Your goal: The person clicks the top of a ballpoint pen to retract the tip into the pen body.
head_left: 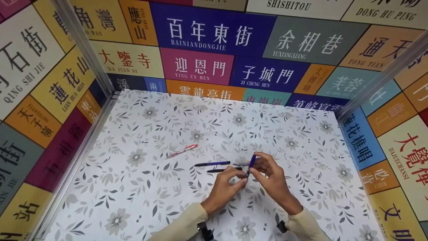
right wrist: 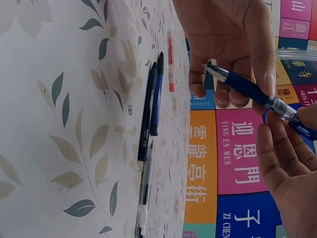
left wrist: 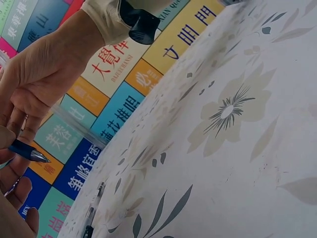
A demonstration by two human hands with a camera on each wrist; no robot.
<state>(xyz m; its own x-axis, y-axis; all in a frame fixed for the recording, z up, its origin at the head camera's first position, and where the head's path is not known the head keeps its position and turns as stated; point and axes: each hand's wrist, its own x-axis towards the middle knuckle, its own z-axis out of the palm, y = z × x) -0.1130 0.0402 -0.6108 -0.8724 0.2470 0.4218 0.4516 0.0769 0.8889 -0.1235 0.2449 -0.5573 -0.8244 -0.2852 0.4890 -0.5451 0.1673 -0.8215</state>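
Observation:
Between both hands, above the patterned tabletop, is a blue pen (head_left: 252, 161) with a silver tip, a dark blue grip and a clear section. My left hand (head_left: 224, 188) pinches it around the grip; in the right wrist view the left thumb lies along the pen (right wrist: 242, 85). The right hand (head_left: 273, 174) holds the clip end between thumb and fingers. Just beyond the hands lie a blue pen (head_left: 212, 163), a black pen (head_left: 215, 170) partly hidden by the left hand, and a clear pen (right wrist: 147, 191).
Farther left on the white floral tabletop (head_left: 160, 201) lies a red pen (head_left: 183, 150). Panels with coloured street-name blocks (head_left: 214, 30) enclose the back and both sides, with metal posts (head_left: 88, 47) at the corners.

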